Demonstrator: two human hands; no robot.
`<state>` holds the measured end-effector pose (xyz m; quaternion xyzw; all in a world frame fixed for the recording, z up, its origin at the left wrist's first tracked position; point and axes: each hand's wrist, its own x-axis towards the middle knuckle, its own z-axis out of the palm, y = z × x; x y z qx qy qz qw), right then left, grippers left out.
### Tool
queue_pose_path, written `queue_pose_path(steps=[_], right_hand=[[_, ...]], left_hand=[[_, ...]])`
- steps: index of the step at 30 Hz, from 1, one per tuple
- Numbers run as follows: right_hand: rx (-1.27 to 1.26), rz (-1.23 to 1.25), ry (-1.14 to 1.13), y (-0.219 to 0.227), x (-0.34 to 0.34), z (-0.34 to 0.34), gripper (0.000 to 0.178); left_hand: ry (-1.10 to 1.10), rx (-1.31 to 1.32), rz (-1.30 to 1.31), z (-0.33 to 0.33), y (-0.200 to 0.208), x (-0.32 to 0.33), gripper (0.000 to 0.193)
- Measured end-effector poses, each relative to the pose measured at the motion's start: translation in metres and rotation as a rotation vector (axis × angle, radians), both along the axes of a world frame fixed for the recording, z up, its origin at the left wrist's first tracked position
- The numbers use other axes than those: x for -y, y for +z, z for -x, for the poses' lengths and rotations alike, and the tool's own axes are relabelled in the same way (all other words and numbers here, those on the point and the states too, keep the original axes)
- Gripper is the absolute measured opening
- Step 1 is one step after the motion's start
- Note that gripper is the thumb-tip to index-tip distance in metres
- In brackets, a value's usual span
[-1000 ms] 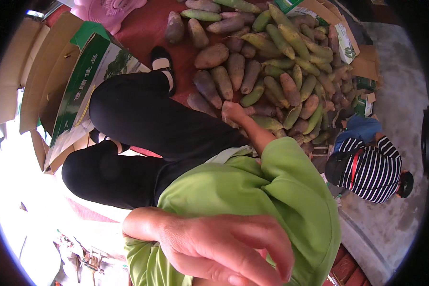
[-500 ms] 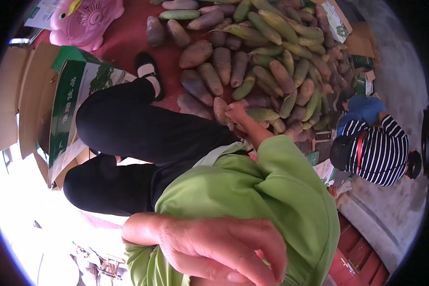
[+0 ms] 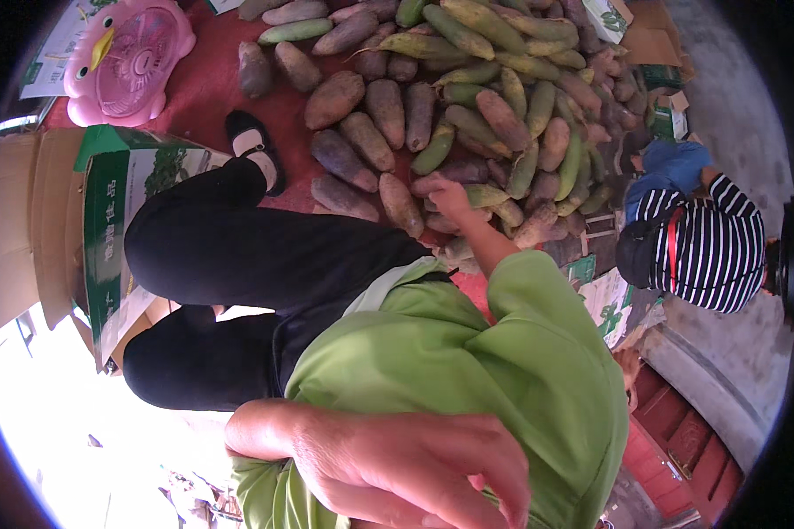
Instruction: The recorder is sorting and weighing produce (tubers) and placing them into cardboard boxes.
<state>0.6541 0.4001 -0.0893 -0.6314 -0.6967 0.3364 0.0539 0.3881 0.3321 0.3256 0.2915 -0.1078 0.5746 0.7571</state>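
Note:
A large heap of oblong gourds [image 3: 503,132], brown, green and yellowish, covers the red floor. My right hand [image 3: 450,201] reaches from a green sleeve to the heap's near edge, with its fingers bent and pressed together among the gourds. What lies under those fingers is hidden. Just left of it rests a brownish gourd [image 3: 400,204], apart from the fingers. My left hand [image 3: 406,463] hangs close in front, at the lower edge, back upward. Its fingers curve loosely with a gap between them, and nothing shows in them.
Open cardboard boxes [image 3: 106,247] with green print stand at the left, by my black-trousered legs. A pink bird-shaped fan [image 3: 132,62] is at the upper left. Another person [image 3: 706,242] in a striped top bends at the right. Red drawers or panels [image 3: 670,423] show lower right.
The view has shifted, so the heap sits slightly farther left. My right hand has moved a little across the heap's edge, away from the brownish gourd. My left hand keeps its pose.

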Motion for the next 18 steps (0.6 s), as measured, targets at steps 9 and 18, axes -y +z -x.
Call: queue_pose_path(steps=[9, 18], right_hand=[[0.146, 0.004, -0.244, 0.019, -0.023, -0.046, 0.023], [0.746, 0.059, -0.152, 0.076, -0.064, -0.092, 0.024]], left_hand=[[-0.091, -0.101, -0.088, 0.015, -0.016, -0.009, 0.019], [0.345, -0.462, 0.126, 0.081, -0.04, 0.028, 0.009]])
